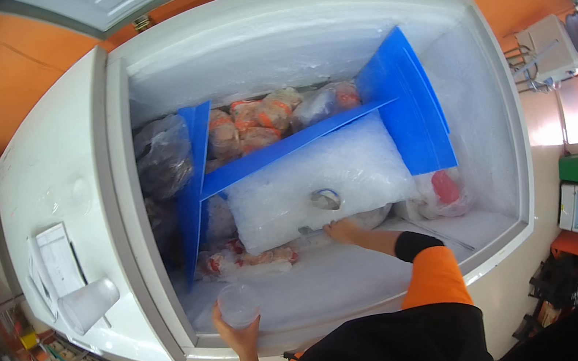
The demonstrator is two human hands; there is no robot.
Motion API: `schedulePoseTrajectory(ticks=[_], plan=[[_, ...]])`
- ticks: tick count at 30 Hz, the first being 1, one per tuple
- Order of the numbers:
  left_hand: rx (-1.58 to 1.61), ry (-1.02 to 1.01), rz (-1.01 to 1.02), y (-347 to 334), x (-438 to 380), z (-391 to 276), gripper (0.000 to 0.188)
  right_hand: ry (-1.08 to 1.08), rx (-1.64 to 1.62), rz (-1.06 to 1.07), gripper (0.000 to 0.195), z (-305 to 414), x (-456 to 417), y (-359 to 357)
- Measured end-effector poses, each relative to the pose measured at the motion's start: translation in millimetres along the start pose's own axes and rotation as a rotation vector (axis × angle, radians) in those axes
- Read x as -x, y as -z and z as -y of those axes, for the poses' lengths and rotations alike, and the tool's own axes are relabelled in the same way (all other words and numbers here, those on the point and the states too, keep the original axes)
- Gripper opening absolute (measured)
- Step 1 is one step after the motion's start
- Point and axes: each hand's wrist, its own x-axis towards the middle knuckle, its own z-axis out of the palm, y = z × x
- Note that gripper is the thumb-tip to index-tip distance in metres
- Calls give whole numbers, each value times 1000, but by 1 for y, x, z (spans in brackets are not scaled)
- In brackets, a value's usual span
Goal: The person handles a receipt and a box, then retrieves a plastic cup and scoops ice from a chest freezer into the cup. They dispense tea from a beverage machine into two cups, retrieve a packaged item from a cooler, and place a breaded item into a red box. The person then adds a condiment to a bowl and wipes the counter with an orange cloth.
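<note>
In my left hand, low at the freezer's near left corner, is an upright translucent plastic cup. My right hand reaches into the chest freezer and touches the lower edge of a large clear bag of ice; whether its fingers grip the plastic cannot be told. The bag has a torn hole near its middle. Blue plastic divider panels stand behind and beside the bag. Wrapped frozen meat lies just below its left end.
Bagged frozen poultry fills the back behind the divider. At the right sits a bag with red contents. The white freezer rim surrounds everything. On the white lid at left lie another plastic cup and papers.
</note>
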Motion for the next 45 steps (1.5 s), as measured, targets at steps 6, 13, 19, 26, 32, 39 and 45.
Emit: schedulePoseTrajectory(ticks=[6, 13, 19, 26, 32, 39, 45], plan=[[22, -57, -1, 8, 1, -10, 82, -36, -496, -175, 22, 86, 12, 200], [54, -204, 54, 17, -5, -12, 75, 289, -886, -613, 34, 209, -87, 346], [182, -249, 217, 13, -4, 1, 75, 559, -1020, -425, 43, 347, -221, 394], [337, -279, 312, 4, -9, 7, 76, 515, -1046, -370, 39, 422, -373, 366], [321, -185, 258, 10, -8, 6, 77, 351, -544, -580, 21, 421, -319, 385], [219, -169, 289, 7, -7, -3, 79, -481, -499, -166, 43, 176, -141, 311], [172, -196, 366, 11, -8, -9, 79, -1040, -218, 84, 53, 7, -46, 106]])
